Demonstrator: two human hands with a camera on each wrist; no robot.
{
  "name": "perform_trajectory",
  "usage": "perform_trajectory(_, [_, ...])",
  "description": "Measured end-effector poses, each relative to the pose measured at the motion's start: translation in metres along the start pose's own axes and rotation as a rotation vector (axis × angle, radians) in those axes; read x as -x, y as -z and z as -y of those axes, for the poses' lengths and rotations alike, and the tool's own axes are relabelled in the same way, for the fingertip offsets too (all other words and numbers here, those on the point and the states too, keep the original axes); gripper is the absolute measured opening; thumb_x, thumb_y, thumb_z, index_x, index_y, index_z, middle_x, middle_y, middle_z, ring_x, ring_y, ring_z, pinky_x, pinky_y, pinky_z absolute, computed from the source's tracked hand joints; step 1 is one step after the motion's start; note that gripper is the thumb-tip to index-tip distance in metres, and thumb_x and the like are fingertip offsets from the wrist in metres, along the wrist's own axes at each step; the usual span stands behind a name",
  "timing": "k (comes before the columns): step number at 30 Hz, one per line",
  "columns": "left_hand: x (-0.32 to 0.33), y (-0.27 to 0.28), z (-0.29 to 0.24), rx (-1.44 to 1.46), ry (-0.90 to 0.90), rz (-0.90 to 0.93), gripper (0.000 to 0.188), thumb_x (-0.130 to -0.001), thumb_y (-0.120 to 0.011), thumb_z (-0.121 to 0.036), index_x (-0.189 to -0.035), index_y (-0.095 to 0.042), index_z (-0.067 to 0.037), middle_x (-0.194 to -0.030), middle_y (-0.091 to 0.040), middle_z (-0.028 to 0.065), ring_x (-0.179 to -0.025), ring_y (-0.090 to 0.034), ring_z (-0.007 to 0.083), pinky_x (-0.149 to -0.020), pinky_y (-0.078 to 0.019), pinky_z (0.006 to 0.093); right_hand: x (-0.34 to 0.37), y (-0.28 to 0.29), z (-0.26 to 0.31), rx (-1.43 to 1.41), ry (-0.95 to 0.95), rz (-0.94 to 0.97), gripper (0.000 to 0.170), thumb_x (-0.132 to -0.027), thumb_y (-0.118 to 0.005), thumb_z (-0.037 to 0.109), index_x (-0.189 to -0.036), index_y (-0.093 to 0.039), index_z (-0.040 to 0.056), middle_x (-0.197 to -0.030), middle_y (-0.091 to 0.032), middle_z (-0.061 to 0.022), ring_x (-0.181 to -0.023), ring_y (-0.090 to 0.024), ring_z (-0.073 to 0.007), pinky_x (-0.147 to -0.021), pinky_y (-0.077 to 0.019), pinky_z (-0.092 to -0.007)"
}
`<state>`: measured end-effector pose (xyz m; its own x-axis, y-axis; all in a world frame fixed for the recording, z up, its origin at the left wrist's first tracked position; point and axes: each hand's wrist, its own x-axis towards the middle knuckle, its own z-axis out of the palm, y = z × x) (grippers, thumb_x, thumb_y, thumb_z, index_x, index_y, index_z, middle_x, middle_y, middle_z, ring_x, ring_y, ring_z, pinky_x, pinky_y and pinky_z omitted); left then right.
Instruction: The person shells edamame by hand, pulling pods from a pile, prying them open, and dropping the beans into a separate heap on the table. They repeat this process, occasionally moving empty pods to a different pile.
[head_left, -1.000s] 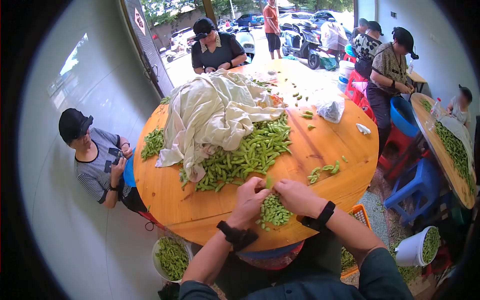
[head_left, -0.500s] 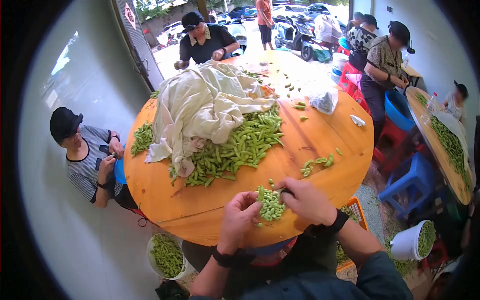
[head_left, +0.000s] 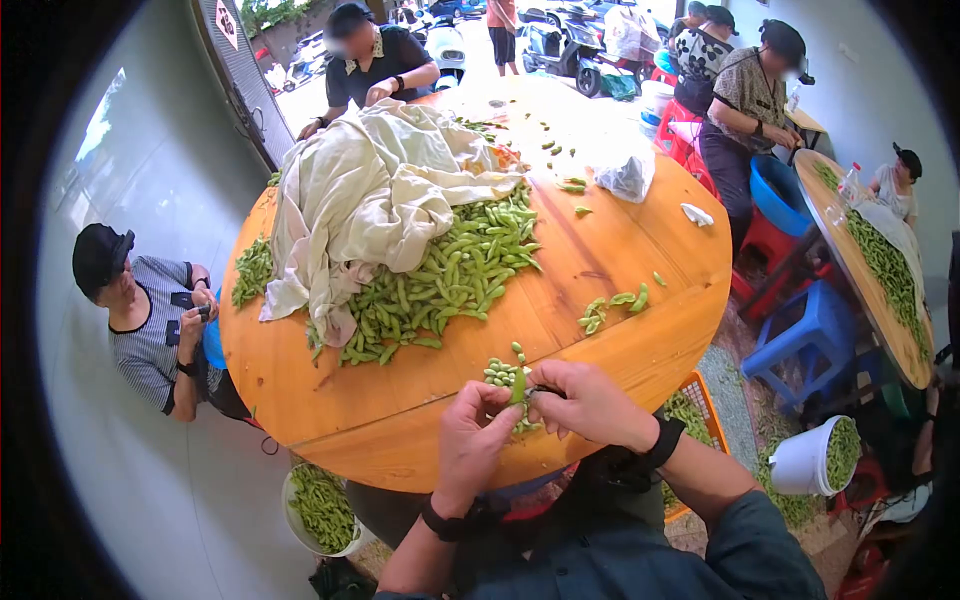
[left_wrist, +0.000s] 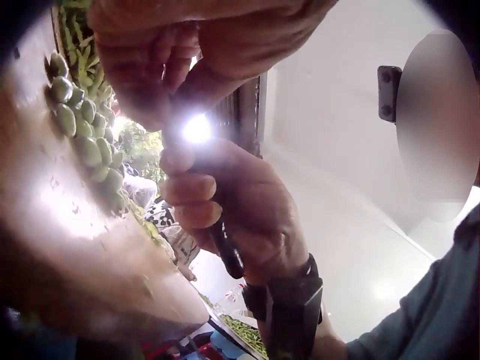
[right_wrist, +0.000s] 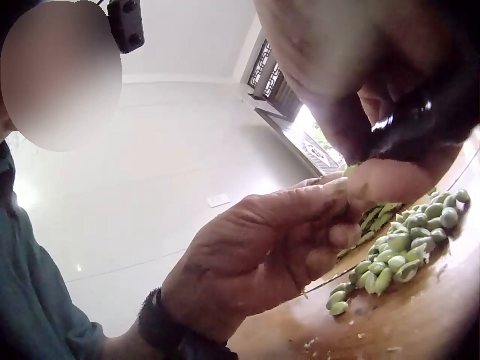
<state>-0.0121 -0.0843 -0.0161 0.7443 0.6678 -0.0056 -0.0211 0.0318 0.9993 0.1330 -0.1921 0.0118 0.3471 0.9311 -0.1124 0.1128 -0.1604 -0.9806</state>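
Note:
Low over the near edge of the round wooden table, my left hand point(head_left: 472, 437) pinches a green soybean pod point(head_left: 518, 386) between thumb and fingers. Close against the pod, my right hand point(head_left: 590, 402) grips a slim tool with a black handle point(left_wrist: 227, 251); its working end is hidden by fingers and glare. Shelled green beans point(right_wrist: 401, 251) lie in a small pile on the wood right beneath both hands, partly covered by them in the head view. Beyond them spreads a large heap of unshelled pods point(head_left: 430, 300).
A cream cloth point(head_left: 370, 190) covers the back of the heap. Some loose pods point(head_left: 612, 308) lie to the right, near a plastic bag point(head_left: 625, 178). Below stand a tub of pods point(head_left: 322, 508), an orange crate point(head_left: 700, 400) and a white bucket point(head_left: 800, 462). Other people sit around.
My hands were together over the beans, then apart with the tool showing at the right; now they meet again at the pod. The head view has shifted, moving the table leftward.

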Motion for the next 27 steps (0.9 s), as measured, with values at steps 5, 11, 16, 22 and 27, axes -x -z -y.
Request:
perform_trajectory(5, [0.001, -0.001, -0.001, -0.042, -0.034, -0.006, 0.014, -0.087, -0.067, 0.001, -0.094, -0.056, -0.004, -0.084, -0.06, -0.0014, -0.07, -0.055, 0.0035, -0.059, -0.045, 0.0195, 0.0, -0.001, -0.002, 0.084, 0.023, -0.015, 0.015, -0.09, -0.054, 0.007, -0.101, -0.061, 0.0001, -0.074, -0.062, -0.0027, -0.06, -0.06, -0.0062, -0.052, -0.0506, -0.0233])
perform_trajectory(11, [0.006, -0.007, -0.002, -0.472, -0.436, -0.053, 0.015, -0.084, -0.067, 0.005, -0.093, -0.056, 0.0, -0.086, -0.062, 0.0039, -0.072, -0.058, 0.0057, -0.059, -0.0462, 0.0215, -0.004, -0.009, -0.011, 0.436, 0.348, -0.189, 0.016, -0.086, -0.054, 0.005, -0.1, -0.058, -0.0002, -0.074, -0.06, -0.0203, -0.064, -0.062, -0.0333, -0.057, -0.0486, -0.0396])
perform_trajectory(16, [0.005, -0.002, 0.001, -0.534, -0.574, -0.051, 0.014, -0.085, -0.067, 0.005, -0.093, -0.057, 0.0, -0.085, -0.064, 0.0053, -0.068, -0.061, 0.0094, -0.058, -0.0479, 0.0231, -0.009, -0.008, -0.015, 0.422, 0.398, -0.13, 0.012, -0.085, -0.054, 0.005, -0.096, -0.054, -0.0002, -0.075, -0.058, -0.023, -0.068, -0.06, -0.0401, -0.059, -0.0471, -0.0424])
perform_trajectory(22, [-0.003, 0.015, -0.013, 0.162, 0.146, 0.129, 0.01, -0.087, -0.066, 0.0, -0.093, -0.059, -0.004, -0.077, -0.063, 0.0029, -0.063, -0.06, 0.011, -0.055, -0.05, 0.0232, -0.009, -0.002, -0.003, 0.344, 0.312, -0.009, 0.012, -0.086, -0.051, 0.008, -0.092, -0.052, -0.0026, -0.075, -0.06, -0.0245, -0.073, -0.062, -0.0431, -0.063, -0.0486, -0.0476])
perform_trajectory(27, [-0.007, 0.016, -0.017, 0.345, 0.314, 0.138, 0.009, -0.088, -0.064, 0.0, -0.093, -0.058, -0.004, -0.083, -0.064, 0.0023, -0.067, -0.059, 0.0084, -0.056, -0.0489, 0.0224, -0.011, -0.001, 0.001, 0.087, 0.081, 0.054, 0.013, -0.086, -0.049, 0.009, -0.091, -0.055, -0.0023, -0.07, -0.062, -0.0152, -0.059, -0.063, -0.0265, -0.055, -0.0506, -0.0379])
